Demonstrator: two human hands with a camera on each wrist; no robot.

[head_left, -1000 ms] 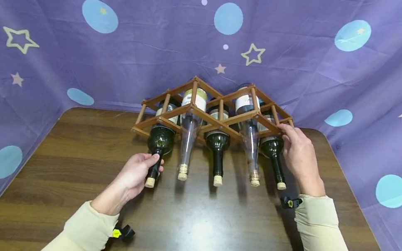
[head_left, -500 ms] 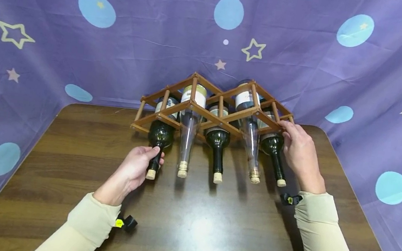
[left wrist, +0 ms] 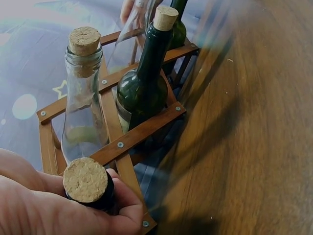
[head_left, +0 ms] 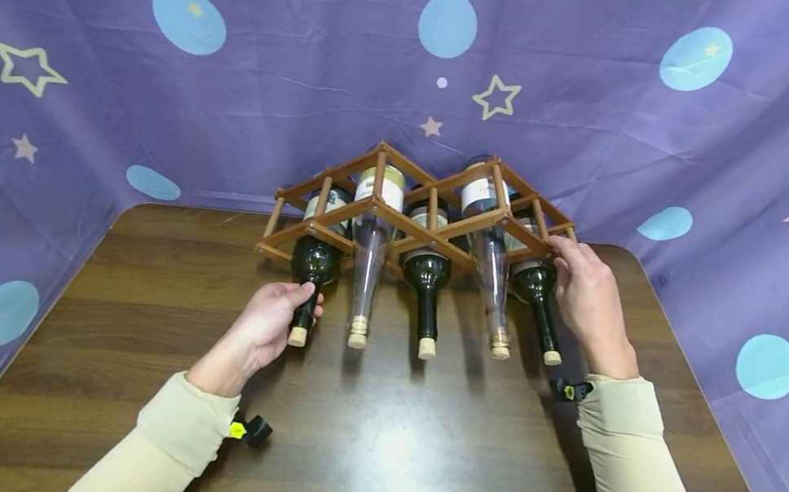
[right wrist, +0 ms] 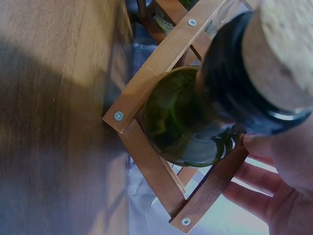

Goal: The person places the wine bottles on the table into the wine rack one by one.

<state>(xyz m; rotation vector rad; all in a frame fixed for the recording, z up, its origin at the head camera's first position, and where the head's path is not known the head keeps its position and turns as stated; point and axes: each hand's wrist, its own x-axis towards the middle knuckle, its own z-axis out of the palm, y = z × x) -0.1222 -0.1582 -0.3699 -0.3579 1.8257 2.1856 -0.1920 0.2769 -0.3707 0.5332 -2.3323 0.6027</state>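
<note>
A wooden lattice wine rack (head_left: 404, 225) stands at the table's back, holding several corked bottles with necks pointing forward. My left hand (head_left: 266, 325) pinches the neck of the leftmost dark green wine bottle (head_left: 317, 259) between thumb and fingers. Its cork (left wrist: 85, 179) faces the left wrist camera. At the rack's right end, my right hand (head_left: 589, 303) grips a slat, beside the rightmost green bottle (head_left: 534, 284). In the right wrist view its fingers (right wrist: 254, 178) reach behind the slat (right wrist: 215, 183). Between the hands lie two clear bottles (head_left: 365, 275) and another green one (head_left: 426, 273).
The brown wood-grain table (head_left: 373, 424) spreads in front of the rack. A purple cloth (head_left: 272, 100) with stars and dots hangs close behind the rack and along both sides. Black wrist cameras (head_left: 257, 431) sit at both cuffs.
My left hand has moved away from me with the leftmost bottle, which sits slightly deeper in the rack. My right hand stays on the rack's end. The head view has shifted slightly.
</note>
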